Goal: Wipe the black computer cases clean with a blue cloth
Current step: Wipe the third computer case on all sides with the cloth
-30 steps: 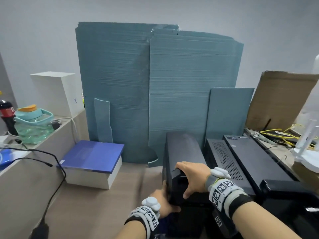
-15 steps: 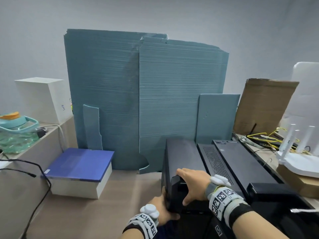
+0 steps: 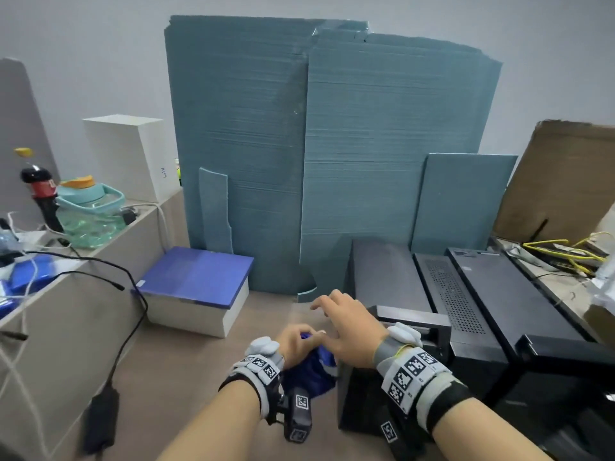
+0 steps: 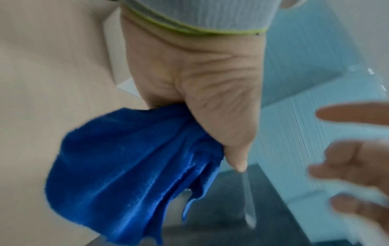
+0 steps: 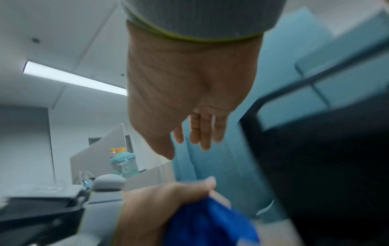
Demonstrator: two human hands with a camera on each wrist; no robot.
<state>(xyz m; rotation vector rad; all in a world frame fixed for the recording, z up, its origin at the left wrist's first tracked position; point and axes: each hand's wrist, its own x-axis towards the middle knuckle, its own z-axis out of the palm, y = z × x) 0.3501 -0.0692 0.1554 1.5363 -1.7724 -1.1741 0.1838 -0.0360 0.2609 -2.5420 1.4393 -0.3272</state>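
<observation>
My left hand [image 3: 296, 341] grips a bunched blue cloth [image 3: 311, 372], which hangs below the fist [image 4: 130, 169] over the beige table. My right hand [image 3: 346, 322] hovers just right of it with fingers spread, holding nothing, beside the near-left corner of the first black computer case [image 3: 386, 277]. In the right wrist view the fingers [image 5: 200, 133] point outward, straight, with the cloth [image 5: 210, 221] below them. Two more black cases [image 3: 446, 287] [image 3: 499, 294] lie side by side to the right.
Tall blue-green foam sheets [image 3: 299, 144] lean on the wall behind the cases. A blue-topped white box [image 3: 196, 287] sits on the table to the left. A raised ledge [image 3: 66, 277] carries a jug, a bottle and cables. Cardboard [image 3: 565, 174] and yellow wires stand at right.
Both hands have let go of the first case's front end. The right hand has lifted off and moved left, fingers spread. The left hand now shows with the blue cloth in its fist.
</observation>
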